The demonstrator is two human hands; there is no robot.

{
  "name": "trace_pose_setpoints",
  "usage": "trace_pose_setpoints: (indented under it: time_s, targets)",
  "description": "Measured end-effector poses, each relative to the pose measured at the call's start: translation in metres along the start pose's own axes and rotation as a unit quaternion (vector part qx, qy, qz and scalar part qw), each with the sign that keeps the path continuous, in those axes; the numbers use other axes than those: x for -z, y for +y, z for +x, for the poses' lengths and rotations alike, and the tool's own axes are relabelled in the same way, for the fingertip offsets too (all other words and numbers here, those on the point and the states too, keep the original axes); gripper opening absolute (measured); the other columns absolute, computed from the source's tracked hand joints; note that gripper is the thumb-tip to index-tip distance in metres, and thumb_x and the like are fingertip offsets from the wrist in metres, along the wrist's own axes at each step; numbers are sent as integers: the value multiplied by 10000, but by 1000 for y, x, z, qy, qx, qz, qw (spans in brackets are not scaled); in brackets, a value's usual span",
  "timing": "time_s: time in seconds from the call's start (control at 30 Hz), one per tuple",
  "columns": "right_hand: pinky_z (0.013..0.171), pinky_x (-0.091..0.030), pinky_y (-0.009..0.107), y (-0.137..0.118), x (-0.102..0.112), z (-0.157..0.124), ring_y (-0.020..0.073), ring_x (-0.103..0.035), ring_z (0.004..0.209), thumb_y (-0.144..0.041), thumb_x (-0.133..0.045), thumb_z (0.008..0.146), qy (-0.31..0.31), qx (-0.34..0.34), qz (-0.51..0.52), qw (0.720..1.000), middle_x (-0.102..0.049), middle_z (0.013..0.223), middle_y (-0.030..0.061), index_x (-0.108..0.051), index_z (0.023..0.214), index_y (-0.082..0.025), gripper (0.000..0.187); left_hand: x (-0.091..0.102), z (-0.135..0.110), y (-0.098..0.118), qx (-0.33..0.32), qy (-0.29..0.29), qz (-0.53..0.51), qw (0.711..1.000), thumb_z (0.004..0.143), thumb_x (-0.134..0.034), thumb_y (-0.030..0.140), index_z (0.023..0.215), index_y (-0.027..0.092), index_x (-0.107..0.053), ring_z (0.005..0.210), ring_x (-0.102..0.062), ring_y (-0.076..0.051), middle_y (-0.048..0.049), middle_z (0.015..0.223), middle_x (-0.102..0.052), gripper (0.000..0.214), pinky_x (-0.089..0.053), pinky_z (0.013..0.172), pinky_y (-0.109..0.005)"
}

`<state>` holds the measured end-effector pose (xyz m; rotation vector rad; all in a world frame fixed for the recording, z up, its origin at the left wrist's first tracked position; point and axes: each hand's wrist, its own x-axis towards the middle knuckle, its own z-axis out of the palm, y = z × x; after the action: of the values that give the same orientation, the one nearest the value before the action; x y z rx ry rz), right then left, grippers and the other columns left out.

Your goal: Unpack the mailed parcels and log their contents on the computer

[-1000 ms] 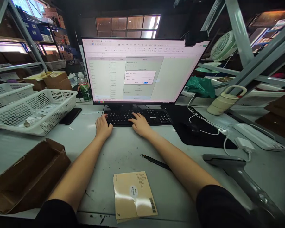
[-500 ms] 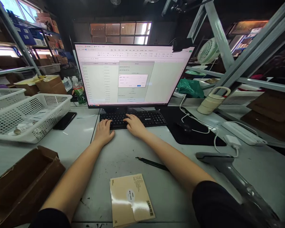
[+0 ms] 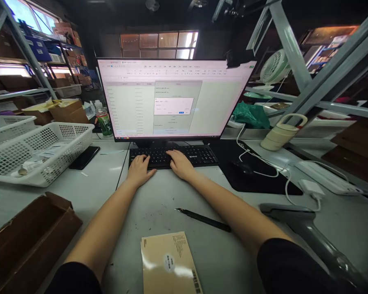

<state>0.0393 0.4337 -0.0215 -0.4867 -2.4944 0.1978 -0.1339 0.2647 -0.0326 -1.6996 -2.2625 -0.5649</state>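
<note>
Both of my hands rest on a black keyboard (image 3: 199, 155) in front of a large monitor (image 3: 174, 98) that shows a spreadsheet with a small dialog box. My left hand (image 3: 139, 171) lies on the keyboard's left part, fingers spread over the keys. My right hand (image 3: 180, 163) lies on its middle, fingers stretched flat on the keys. Neither hand holds anything. A tan packet with a barcode (image 3: 168, 263) lies near the table's front edge between my forearms. A black pen (image 3: 202, 219) lies on the table beside my right forearm.
A white mesh basket (image 3: 39, 151) and a black phone (image 3: 83, 157) sit at the left, a brown cardboard box (image 3: 27, 241) at front left. A black mouse (image 3: 242, 166) on a mat, white cables, a barcode scanner (image 3: 297, 220), a cream jug (image 3: 280, 134) and metal shelving stand at the right.
My left hand has slid a little right onto the keys, and my right hand shifted slightly. The view tilted and moved, so the packet now sits lower in the picture.
</note>
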Motion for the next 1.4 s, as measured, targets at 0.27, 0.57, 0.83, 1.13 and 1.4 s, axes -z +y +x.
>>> trace_pose_setpoints:
  time_s: [0.27,0.57,0.83,1.13,1.4]
  targets:
    - [1080,-435,457,53,33,5,289,-548,1210,-29,-382,801,32,-133,-8,991,-738,1133,136,-561,1299,-75,531,0,2,-1,-26,0,-16,1000,932,-594,409,1412,158,-554,1282,-466,-352,-170,1344,-551,543,-396,1123,-469]
    - [1122,-386,473,36,24,11,298,-538,1223,-62,-442,816,31,-107,-20,994,-738,1122,113,-613,1280,-120,498,-1,3,-2,-42,11,-9,999,927,-621,390,1390,171,-579,1256,-487,-353,-163,1313,-577,514,-403,1118,-487]
    - [1072,-437,462,36,31,10,300,-568,1177,-67,-432,839,48,-113,-29,992,-724,1109,127,-648,1259,-132,477,-2,3,-2,-46,18,1,999,937,-618,371,1395,148,-572,1255,-491,-351,-166,1318,-580,512,-408,1115,-481]
    - [1108,-421,420,43,41,-11,258,-554,1219,-57,-414,818,34,-97,-27,994,-659,1264,137,-623,1237,-119,472,-4,3,-4,-42,15,-3,999,938,-606,359,1398,169,-570,1261,-491,-349,-158,1324,-579,499,-412,1111,-470]
    - [1095,-419,460,45,29,1,268,-559,1180,-51,-433,786,28,-87,-34,995,-677,1212,135,-616,1205,-136,465,-2,2,-3,-37,19,12,999,946,-603,376,1391,115,-568,1254,-494,-359,-179,1342,-576,518,-432,1093,-486]
